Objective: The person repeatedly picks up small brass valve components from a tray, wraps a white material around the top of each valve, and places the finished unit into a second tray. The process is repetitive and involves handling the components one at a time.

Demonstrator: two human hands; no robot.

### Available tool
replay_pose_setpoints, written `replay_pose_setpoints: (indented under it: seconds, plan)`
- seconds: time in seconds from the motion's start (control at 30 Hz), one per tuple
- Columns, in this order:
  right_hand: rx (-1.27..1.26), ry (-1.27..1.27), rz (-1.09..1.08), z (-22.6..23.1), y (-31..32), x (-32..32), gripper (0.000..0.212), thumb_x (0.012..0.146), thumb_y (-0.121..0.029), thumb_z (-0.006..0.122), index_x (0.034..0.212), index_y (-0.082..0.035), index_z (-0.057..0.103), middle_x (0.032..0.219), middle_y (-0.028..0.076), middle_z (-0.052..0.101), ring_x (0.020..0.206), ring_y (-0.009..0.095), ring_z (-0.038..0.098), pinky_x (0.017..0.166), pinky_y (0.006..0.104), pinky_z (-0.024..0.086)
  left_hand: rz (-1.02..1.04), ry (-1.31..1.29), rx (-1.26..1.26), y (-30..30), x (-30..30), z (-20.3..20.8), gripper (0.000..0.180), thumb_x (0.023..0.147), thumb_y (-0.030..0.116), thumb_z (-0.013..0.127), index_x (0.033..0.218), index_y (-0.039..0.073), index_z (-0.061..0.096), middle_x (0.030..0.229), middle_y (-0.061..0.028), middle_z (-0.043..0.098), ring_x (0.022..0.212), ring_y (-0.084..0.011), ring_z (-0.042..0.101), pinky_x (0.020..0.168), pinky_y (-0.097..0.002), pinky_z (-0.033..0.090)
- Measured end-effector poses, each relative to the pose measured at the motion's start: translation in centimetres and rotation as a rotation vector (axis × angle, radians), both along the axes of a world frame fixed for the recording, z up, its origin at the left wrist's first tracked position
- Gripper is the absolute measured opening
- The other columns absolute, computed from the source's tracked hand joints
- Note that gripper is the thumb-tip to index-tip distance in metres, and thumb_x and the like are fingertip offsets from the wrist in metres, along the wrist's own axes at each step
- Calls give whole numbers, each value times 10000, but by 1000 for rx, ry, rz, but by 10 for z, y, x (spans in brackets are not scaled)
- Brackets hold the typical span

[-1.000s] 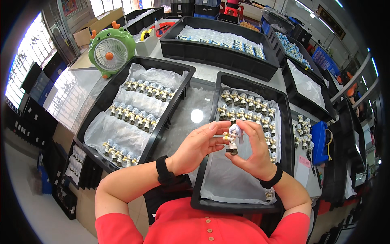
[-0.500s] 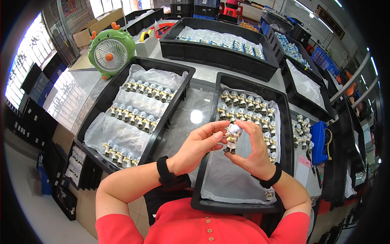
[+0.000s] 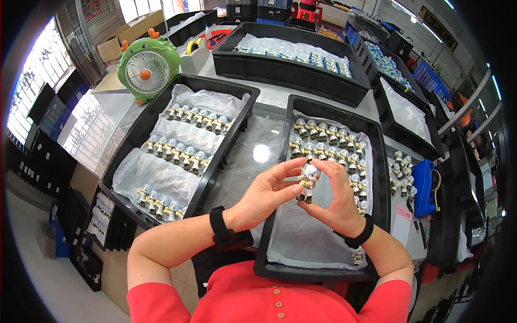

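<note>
A small figurine (image 3: 308,183) with pale hair, a white outfit and dark boots is held upright above the right-hand tray. My right hand (image 3: 342,202) pinches it from the right, forefinger at the head and thumb under the boots. From the left, my left hand (image 3: 264,191) closes on it with thumb and forefinger; its other fingertips are partly hidden. Below lies the black tray (image 3: 262,258), lined with white sheeting, where rows of like figurines (image 3: 331,134) stand along the far and right parts.
To the left, another black tray (image 3: 121,161) bears three rows of figurines. More figurines (image 3: 401,172) stand beside a blue box (image 3: 424,188) on the right. A green fan (image 3: 148,70) sits at the back left, near a large tray (image 3: 285,72) of blue parts.
My left fingers have shifted about the figurine, with the thumb now straighter against its side. The figurine stays nearly in place in my right hand.
</note>
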State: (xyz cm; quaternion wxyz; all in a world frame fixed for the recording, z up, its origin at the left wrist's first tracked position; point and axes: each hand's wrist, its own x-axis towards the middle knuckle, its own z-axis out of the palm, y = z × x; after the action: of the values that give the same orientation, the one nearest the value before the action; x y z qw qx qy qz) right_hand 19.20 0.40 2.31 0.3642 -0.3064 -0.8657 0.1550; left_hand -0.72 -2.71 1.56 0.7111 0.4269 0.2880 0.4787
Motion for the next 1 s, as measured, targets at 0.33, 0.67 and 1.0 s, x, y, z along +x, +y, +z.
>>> replay_pose_setpoints:
  seconds: [0.33, 0.67, 1.0]
  plan:
    - [-2, 4, 16, 1, 0, -1, 782, 626, -120, 832, 1311, -57, 460, 1230, 130, 527, 1149, 318, 484, 973, 408, 411, 11, 10, -1, 0, -1, 3, 528, 903, 114, 639, 1382, 77, 420, 1263, -75, 486, 1151, -170, 531, 963, -303, 435]
    - [-16, 4, 22, 1, 0, 0, 788, 627, -133, 835, 1316, -55, 461, 1222, 132, 531, 1145, 321, 488, 973, 408, 411, 27, -4, -1, 0, -1, -1, 446, 889, 110, 657, 1291, 70, 469, 1210, -64, 516, 1109, -153, 545, 945, -294, 440]
    - [-21, 3, 13, 5, -1, 2, 787, 624, -172, 847, 1307, -50, 474, 1211, 133, 538, 1127, 322, 492, 971, 407, 408, 22, 2, -18, 3, -1, -3, 440, 953, 200, 579, 1349, 75, 434, 1187, -62, 575, 1068, -124, 567, 920, -288, 463]
